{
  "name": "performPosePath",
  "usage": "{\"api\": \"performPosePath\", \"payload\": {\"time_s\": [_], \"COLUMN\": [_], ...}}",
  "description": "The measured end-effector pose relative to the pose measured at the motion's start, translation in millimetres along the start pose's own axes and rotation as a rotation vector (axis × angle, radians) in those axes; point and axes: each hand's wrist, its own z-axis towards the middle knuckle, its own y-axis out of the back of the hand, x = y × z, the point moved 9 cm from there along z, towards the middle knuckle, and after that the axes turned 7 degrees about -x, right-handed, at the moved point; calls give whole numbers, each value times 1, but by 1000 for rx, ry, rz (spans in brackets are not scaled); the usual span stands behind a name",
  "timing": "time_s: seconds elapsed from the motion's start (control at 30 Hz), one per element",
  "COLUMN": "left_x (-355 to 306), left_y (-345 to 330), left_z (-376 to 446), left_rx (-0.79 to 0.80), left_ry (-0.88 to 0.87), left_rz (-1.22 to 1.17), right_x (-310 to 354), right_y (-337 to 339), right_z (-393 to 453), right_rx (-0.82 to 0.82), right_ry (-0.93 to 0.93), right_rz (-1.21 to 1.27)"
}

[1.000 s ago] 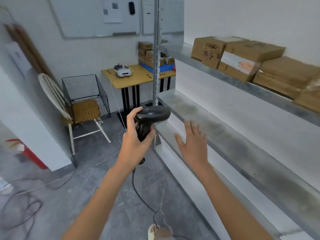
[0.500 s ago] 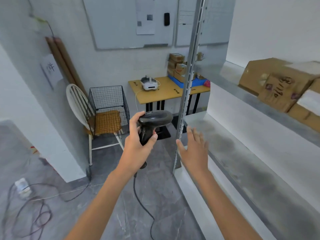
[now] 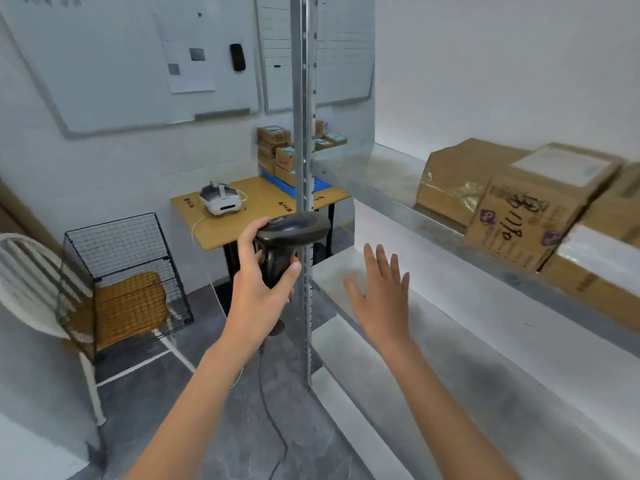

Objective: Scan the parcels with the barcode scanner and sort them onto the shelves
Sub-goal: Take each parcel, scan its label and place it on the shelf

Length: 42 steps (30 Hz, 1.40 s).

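Beside shelf [image 3: 398, 271], left hand [image 3: 258, 296] gripping rigid, light-looking barcode scanner [image 3: 287, 237] by handle; right hand [image 3: 381, 299] hovering, fingers spread.

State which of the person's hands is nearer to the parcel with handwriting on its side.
Right. The right hand, open, hovers over the lower shelf, below and left of the handwritten parcel. The left hand grips the barcode scanner beyond the shelf post.

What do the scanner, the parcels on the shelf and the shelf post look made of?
Barcode scanner: matte black plastic, likely, from its moulded shape. Parcels: brown cardboard, one with glossy tape. Shelf post: dull grey metal, with a punched row of holes.
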Motion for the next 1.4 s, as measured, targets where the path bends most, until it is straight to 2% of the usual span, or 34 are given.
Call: {"api": "performPosePath", "payload": {"time_s": [0.17, 0.37, 0.43, 0.53, 0.63, 0.73, 0.83, 0.93, 1.07, 1.17, 1.4], "left_x": [8, 20, 25, 28, 31, 32, 33, 35, 36, 37, 39], "left_y": [-58, -117, -131, -145, -152, -153, -152, -151, -147, -145, -140], "left_z": [44, 100, 116, 136, 152, 162, 167, 167, 163, 163, 161], "left_rx": [125, 264, 324, 413, 475, 509, 523, 535, 557, 566, 532], "left_ry": [-53, -80, -63, -42, -32, -20, 2, 10, 9, 16, 60], "left_rz": [-126, -297, -348, -417, -463, -496, -522, -542, -568, -588, -643], "right_x": [-32, -32, -16, 20, 36, 33, 30, 7, -22, -21, 5], "right_y": [14, 19, 40, 93, 134, 162, 178, 182, 172, 159, 155], "right_z": [17, 20, 19, 26, 56, 96, 133, 165, 174, 170, 157], "right_rx": [-114, -191, -353, -736, -888, -820, -719, -486, -231, -101, -150], "right_ry": [-115, -210, -203, -79, -48, -219, -281, -458, -670, -671, -549], "right_rz": [-27, -11, 9, -89, -232, -426, -560, -668, -593, -674, -753]}}
